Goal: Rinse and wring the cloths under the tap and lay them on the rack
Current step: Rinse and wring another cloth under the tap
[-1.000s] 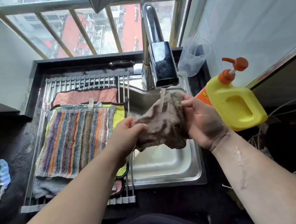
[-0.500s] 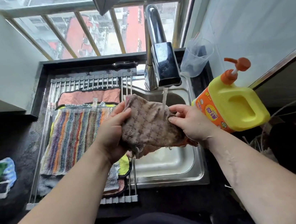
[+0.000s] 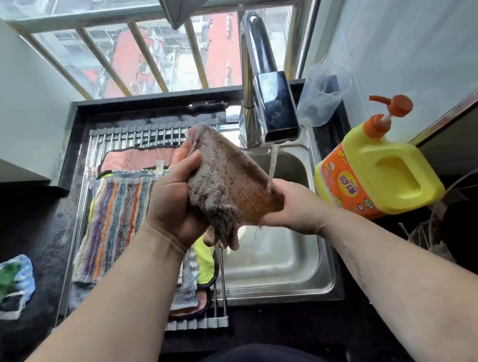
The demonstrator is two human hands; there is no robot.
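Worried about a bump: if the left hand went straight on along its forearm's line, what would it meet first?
The left hand, gripping the brown cloth, points up and right toward the tap; its dark spout head looks first in line, though depth is unclear and it might pass beneath.

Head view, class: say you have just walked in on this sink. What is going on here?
A person is rinsing a brown cloth over the steel sink. The left hand grips its bunched end. The right hand holds the lower corner, where a thin stream from the tap lands. On the rack to the left, a striped cloth and a pink cloth lie flat. A yellow pump bottle stands right of the sink.
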